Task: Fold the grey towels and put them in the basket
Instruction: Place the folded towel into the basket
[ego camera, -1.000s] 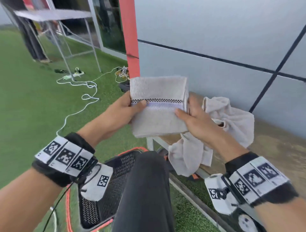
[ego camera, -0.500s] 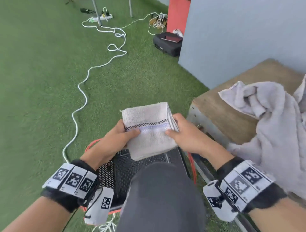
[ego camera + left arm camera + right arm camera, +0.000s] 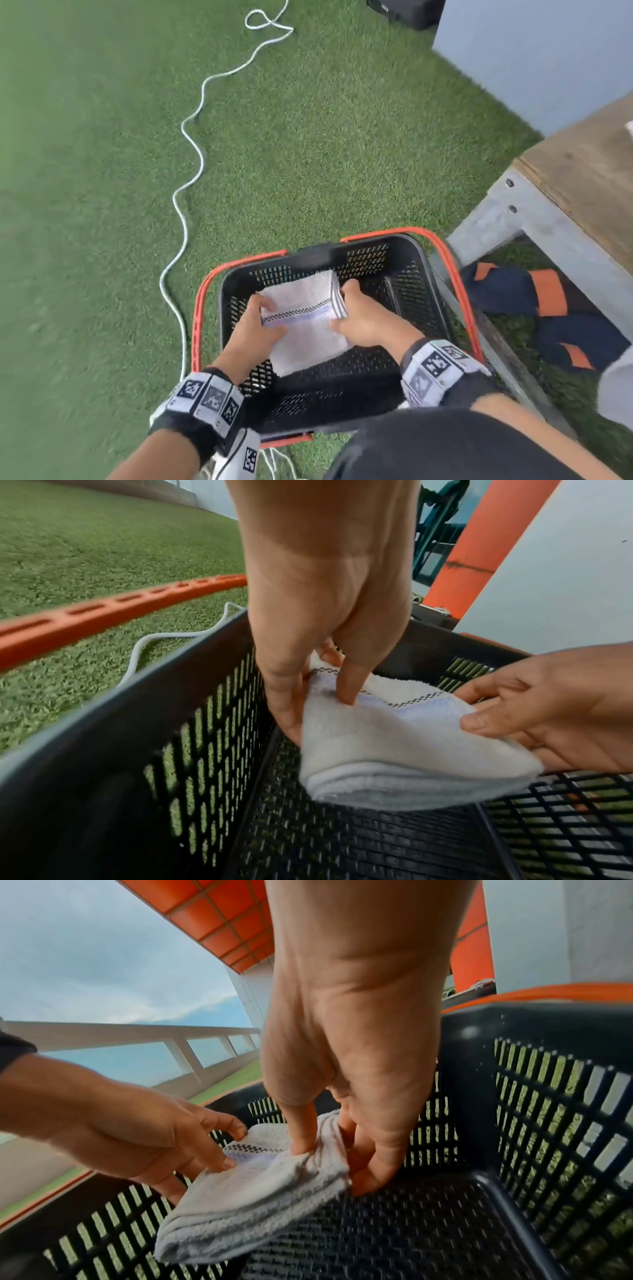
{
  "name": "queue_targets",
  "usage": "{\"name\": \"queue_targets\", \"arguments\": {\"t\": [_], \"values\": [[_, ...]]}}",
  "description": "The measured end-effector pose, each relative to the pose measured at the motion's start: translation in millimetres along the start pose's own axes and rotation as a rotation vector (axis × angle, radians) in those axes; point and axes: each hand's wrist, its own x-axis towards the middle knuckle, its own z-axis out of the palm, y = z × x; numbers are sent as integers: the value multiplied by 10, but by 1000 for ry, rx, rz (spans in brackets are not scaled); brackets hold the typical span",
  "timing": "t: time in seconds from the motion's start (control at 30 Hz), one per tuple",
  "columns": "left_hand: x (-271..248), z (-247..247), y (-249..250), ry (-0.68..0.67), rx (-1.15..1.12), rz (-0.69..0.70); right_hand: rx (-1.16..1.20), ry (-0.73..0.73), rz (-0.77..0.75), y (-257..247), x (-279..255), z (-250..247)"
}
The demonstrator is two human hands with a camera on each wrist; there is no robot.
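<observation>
The left hand (image 3: 255, 320) and right hand (image 3: 359, 320) are pinching the folded towel (image 3: 305, 329) inside the basket (image 3: 424, 270), lower centre; releasing it level should be keeping the fold intact.

Basket top: open above the black basket (image 3: 407, 251), free from overhead.
Inside: folded towel (image 3: 305, 329) fills the left half; bare mesh floor on the right half.
Sides: perforated walls and orange handles (image 3: 197, 308) enclose it.
Right: table (image 3: 582, 178) leg stands just beside the basket.
Left: open grass crossed by a white cable (image 3: 186, 219).
</observation>
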Motion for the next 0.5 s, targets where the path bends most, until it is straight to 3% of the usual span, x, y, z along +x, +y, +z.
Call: {"name": "queue_targets", "arguments": {"t": [0.2,0.5], "values": [[256,140,-57,109,-21,-50,-7,-61,54,112,337,141],[410,268,-68,-16,71,-100,-95,-188,33,193,523,168]]}}
